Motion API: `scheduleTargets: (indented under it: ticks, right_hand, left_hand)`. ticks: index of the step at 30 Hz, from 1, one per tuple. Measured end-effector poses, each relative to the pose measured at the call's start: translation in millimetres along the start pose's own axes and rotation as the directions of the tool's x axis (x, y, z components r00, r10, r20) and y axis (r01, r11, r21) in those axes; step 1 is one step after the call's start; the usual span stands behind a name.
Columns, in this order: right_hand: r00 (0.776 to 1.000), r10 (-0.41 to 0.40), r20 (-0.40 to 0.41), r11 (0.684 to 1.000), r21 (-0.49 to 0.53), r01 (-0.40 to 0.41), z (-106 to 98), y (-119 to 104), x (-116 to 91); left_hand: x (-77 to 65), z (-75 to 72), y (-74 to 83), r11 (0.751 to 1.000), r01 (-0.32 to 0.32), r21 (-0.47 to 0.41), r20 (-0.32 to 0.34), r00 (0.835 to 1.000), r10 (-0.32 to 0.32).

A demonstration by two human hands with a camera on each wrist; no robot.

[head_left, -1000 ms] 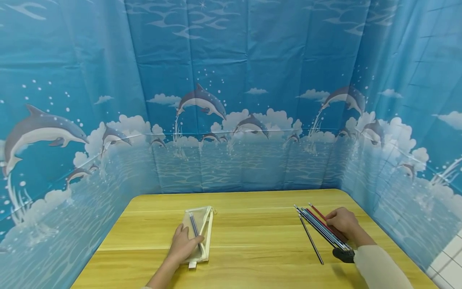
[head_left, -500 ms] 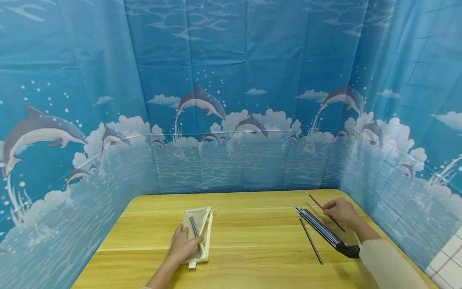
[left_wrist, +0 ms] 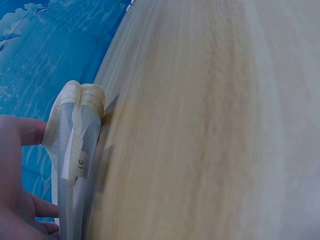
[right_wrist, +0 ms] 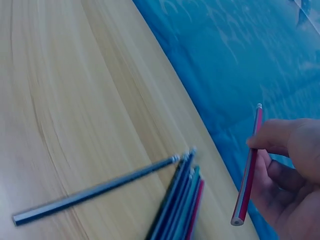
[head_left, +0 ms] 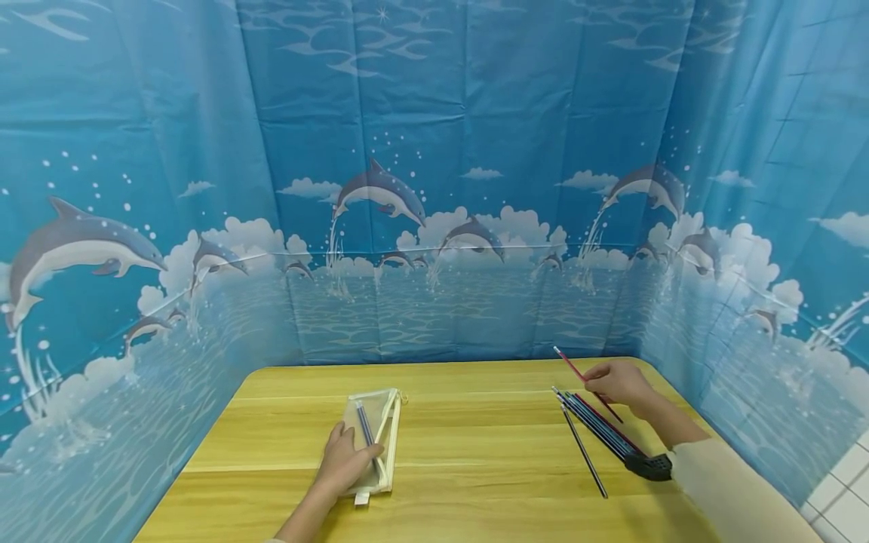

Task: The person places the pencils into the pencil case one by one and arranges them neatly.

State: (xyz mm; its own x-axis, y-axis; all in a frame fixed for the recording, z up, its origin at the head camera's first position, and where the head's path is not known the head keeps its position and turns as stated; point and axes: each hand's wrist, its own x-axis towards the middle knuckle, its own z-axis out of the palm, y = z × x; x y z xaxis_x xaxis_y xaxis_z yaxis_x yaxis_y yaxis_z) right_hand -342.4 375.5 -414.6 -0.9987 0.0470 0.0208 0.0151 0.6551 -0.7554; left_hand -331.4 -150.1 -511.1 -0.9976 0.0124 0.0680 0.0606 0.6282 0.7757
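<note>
My right hand [head_left: 621,385] pinches a red and dark striped pencil [right_wrist: 246,185] with a white-tipped end, held above the table to the right of a bunch of pencils [head_left: 597,424]. Several blue, teal and red pencils make up this bunch, lying side by side. One dark pencil [right_wrist: 95,192] lies apart, angled away from them. On the left, my left hand [head_left: 344,461] rests on a pale mesh zip pencil case [head_left: 392,441], thumb and fingers spread over it. Dark pencils [head_left: 366,422] show through the mesh. In the left wrist view, the case's end [left_wrist: 75,155] bears a small tag.
The yellow wood-grain table [head_left: 475,452] stretches between the case and the pencils. A blue curtain with dolphins [head_left: 434,302] surrounds its back and sides. A black wrist camera [head_left: 648,466] on my right wrist overlaps the near end of the bunch.
My right hand has lifted the red pencil off the table beside the bunch and carried it up and leftward. My left hand and the pencil case have stayed put.
</note>
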Motion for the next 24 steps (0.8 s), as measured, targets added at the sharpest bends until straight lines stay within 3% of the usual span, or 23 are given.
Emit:
scheduleTargets:
  ticks: [14,24]
  right_hand:
    - [0.995,0.053,0.089,0.962,0.261,-0.075,40,-29,-1]
    - [0.986,0.089,0.143,0.892,0.429,-0.143,73,-51,-8]
  left_hand:
    - [0.4,1.2,0.3,1.000,0.009,-0.003,0.004,1.000,-0.009]
    - [1.6,0.6,-0.8,1.000,0.008,0.007,-0.002,1.000,-0.008]
